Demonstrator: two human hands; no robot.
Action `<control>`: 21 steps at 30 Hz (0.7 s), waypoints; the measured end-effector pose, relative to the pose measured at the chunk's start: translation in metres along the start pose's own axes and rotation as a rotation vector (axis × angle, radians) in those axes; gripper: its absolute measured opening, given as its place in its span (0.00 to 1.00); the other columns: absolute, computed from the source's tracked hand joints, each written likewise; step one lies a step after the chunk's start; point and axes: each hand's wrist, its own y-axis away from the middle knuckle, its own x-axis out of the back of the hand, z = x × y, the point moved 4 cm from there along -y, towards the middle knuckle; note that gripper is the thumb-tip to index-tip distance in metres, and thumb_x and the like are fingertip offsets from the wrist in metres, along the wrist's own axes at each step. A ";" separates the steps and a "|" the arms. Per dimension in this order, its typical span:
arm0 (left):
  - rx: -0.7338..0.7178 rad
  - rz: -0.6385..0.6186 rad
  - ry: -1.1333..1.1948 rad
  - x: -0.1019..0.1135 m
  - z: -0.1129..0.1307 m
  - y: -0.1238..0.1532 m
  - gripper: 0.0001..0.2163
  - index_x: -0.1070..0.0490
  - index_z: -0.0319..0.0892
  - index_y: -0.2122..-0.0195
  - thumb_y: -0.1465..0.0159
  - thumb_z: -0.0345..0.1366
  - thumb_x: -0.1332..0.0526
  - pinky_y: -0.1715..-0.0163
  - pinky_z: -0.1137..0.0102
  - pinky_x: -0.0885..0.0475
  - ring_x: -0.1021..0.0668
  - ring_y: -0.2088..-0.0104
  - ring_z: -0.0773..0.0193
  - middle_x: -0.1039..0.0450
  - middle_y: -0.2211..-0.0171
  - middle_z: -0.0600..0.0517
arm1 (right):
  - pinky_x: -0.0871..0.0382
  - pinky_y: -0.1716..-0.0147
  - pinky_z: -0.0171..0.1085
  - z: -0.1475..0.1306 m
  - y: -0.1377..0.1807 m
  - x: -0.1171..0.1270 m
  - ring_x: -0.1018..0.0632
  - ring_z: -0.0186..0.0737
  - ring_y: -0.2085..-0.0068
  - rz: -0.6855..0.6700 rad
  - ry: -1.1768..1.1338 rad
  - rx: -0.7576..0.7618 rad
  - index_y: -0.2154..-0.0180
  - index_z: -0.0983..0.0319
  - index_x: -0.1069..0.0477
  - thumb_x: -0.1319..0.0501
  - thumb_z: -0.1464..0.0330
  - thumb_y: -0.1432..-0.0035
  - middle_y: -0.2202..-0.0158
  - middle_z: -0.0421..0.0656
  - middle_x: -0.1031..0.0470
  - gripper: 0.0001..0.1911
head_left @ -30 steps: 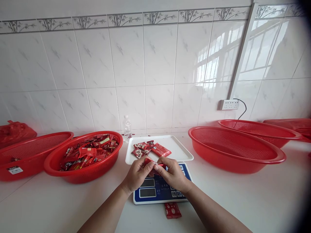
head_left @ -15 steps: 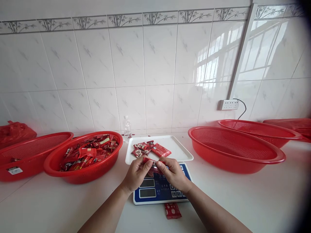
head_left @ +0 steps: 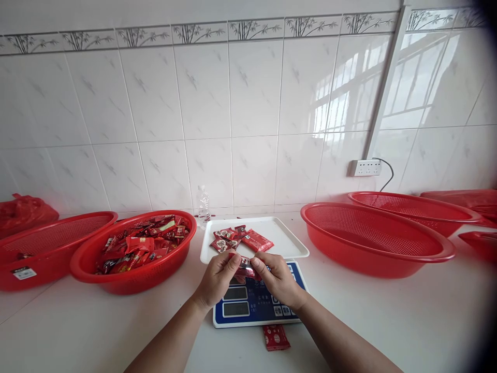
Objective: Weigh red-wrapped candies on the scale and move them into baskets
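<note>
My left hand (head_left: 217,280) and my right hand (head_left: 276,278) pinch the two ends of one small red candy packet (head_left: 244,268), held just above the blue digital scale (head_left: 252,303). Both hands are closed on it. Behind them, the scale's white tray (head_left: 287,235) carries several red candy packets (head_left: 238,239). To the left stands a red mesh basket (head_left: 134,272) full of mixed red-wrapped candies. One red packet (head_left: 276,336) lies on the counter in front of the scale.
An empty red basket (head_left: 373,243) stands right of the scale, with more red baskets (head_left: 415,210) behind it. Another red basket (head_left: 46,248) and a red bag (head_left: 23,210) are at far left. A small water bottle (head_left: 203,205) stands against the tiled wall.
The packet between my fingers has been worked slightly; my hands stay in the same place above the scale. A red basket rim has come into view at far right.
</note>
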 end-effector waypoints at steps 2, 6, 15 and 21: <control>-0.007 -0.014 -0.010 0.000 0.001 0.000 0.17 0.35 0.40 0.74 0.37 0.50 0.46 0.76 0.72 0.29 0.28 0.77 0.67 0.33 0.77 0.55 | 0.44 0.80 0.31 0.000 0.000 0.000 0.40 0.30 0.80 -0.001 0.001 0.000 0.80 0.60 0.42 0.53 0.55 0.36 0.82 0.36 0.41 0.24; -0.017 -0.002 -0.061 0.002 0.002 -0.001 0.18 0.36 0.40 0.75 0.37 0.50 0.45 0.79 0.75 0.33 0.31 0.79 0.69 0.36 0.79 0.56 | 0.44 0.80 0.31 0.002 0.000 0.000 0.40 0.30 0.79 -0.003 0.002 -0.005 0.79 0.61 0.42 0.53 0.55 0.36 0.82 0.36 0.42 0.24; 0.007 -0.015 -0.071 0.000 0.004 0.000 0.19 0.37 0.41 0.76 0.38 0.52 0.45 0.78 0.74 0.33 0.31 0.78 0.69 0.37 0.79 0.56 | 0.42 0.80 0.31 0.002 -0.001 0.000 0.39 0.30 0.79 0.008 0.004 -0.006 0.79 0.61 0.41 0.52 0.54 0.37 0.82 0.36 0.40 0.24; 0.053 -0.063 -0.025 -0.003 -0.001 0.000 0.20 0.33 0.38 0.73 0.40 0.53 0.44 0.77 0.73 0.33 0.31 0.78 0.69 0.35 0.79 0.55 | 0.41 0.79 0.31 0.003 0.000 0.001 0.38 0.31 0.79 0.028 -0.013 -0.006 0.79 0.61 0.40 0.51 0.54 0.37 0.82 0.36 0.39 0.23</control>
